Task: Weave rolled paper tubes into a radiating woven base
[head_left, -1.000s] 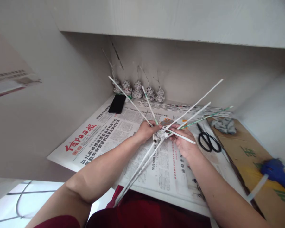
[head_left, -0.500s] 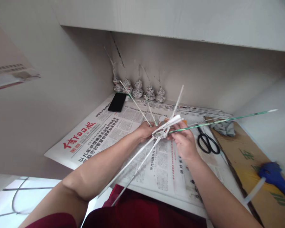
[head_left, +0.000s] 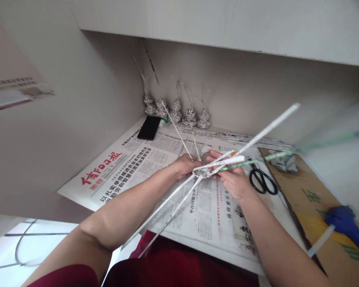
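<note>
Between my hands, above the newspaper, is a small woven paper piece (head_left: 201,172) with long rolled-paper strips fanning out from it. My left hand (head_left: 185,165) is closed on its left edge. On the other side my right hand (head_left: 231,177) grips strips at the weave, its fingers partly behind them. A thick white paper strip (head_left: 267,129) points up to the right. A green-and-white paper strip (head_left: 267,157) runs out past my right hand, its far end blurred. Two white strips (head_left: 167,203) extend toward my lap.
Several gourd-shaped woven paper pieces (head_left: 176,111) stand along the back wall beside a black phone (head_left: 148,128). Rolled paper sticks (head_left: 236,138) lie behind my hands. Black-handled scissors (head_left: 262,179), a crumpled grey cloth-like lump (head_left: 283,162) and a blue glue gun (head_left: 344,221) are at the right, on newspaper and cardboard.
The thick white strip has swung down to the right from a steeper angle. My right hand has shifted slightly, and the green strip's far end has risen and blurred.
</note>
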A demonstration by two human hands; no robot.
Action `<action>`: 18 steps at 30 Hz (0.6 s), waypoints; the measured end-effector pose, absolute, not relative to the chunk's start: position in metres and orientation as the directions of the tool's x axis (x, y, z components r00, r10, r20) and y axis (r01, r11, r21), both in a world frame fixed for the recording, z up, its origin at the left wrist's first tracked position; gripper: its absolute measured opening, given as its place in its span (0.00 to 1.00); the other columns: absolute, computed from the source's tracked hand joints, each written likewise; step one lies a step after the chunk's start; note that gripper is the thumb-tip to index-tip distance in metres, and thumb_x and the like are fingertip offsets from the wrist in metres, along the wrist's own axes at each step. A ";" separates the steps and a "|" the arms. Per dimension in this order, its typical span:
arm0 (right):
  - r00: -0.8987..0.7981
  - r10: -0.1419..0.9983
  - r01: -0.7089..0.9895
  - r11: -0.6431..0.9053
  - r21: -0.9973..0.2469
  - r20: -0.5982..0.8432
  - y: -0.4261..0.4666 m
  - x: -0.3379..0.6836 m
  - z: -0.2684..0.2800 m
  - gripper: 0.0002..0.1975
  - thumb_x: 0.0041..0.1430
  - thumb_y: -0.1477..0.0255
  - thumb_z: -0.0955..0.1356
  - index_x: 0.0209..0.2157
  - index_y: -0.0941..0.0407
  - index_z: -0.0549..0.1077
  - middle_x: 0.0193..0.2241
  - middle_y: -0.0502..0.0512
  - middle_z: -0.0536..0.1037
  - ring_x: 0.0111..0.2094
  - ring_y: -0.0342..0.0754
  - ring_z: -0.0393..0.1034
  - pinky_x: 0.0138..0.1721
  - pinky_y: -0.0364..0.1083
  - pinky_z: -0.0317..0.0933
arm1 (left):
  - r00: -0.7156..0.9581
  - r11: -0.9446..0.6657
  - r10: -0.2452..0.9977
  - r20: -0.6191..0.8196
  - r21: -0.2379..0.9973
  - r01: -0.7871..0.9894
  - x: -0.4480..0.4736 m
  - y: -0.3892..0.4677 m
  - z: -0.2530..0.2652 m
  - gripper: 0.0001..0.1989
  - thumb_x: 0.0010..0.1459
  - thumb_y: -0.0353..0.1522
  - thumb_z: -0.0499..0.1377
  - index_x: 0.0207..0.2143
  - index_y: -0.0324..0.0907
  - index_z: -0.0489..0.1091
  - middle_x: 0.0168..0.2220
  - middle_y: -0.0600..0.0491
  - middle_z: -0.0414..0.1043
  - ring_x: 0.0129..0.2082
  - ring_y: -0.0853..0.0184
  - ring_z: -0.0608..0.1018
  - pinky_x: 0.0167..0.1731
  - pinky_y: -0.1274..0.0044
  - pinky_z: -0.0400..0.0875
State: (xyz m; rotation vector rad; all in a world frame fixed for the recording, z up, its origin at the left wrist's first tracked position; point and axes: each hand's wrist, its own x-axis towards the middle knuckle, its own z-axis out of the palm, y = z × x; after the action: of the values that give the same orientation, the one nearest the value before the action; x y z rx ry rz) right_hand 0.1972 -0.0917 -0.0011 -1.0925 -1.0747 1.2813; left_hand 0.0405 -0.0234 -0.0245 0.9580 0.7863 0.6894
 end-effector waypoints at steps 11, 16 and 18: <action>0.303 0.951 -0.004 0.069 -0.998 0.064 -0.087 0.197 -0.007 0.15 0.44 0.57 0.75 0.26 0.53 0.75 0.22 0.50 0.76 0.22 0.45 0.67 0.21 0.44 0.59 | 0.386 0.286 0.906 -0.171 0.922 -0.263 0.040 -0.017 -0.025 0.20 0.32 0.37 0.73 0.18 0.37 0.65 0.16 0.56 0.67 0.17 0.73 0.69 0.20 0.79 0.62; 0.203 0.979 -0.053 0.037 -0.998 0.026 -0.085 0.205 -0.006 0.14 0.41 0.60 0.76 0.27 0.54 0.77 0.28 0.51 0.79 0.28 0.46 0.71 0.26 0.44 0.63 | 0.392 0.245 0.912 -0.123 0.929 -0.277 0.038 -0.017 -0.023 0.19 0.34 0.39 0.72 0.20 0.37 0.67 0.18 0.54 0.70 0.17 0.72 0.70 0.20 0.78 0.64; 0.174 0.985 -0.080 -0.003 -0.997 -0.017 -0.084 0.212 -0.003 0.14 0.41 0.59 0.76 0.27 0.54 0.78 0.29 0.52 0.80 0.29 0.47 0.72 0.28 0.45 0.64 | 0.397 0.253 0.908 -0.132 0.929 -0.269 0.037 -0.016 -0.023 0.19 0.34 0.39 0.72 0.22 0.37 0.70 0.19 0.53 0.71 0.19 0.70 0.72 0.22 0.77 0.66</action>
State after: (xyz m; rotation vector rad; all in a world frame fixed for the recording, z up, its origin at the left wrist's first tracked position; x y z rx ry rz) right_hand 0.2121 -0.0838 -0.0032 -1.2361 -1.0168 1.1232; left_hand 0.0373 -0.0163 -0.0233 0.9929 0.7942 0.9263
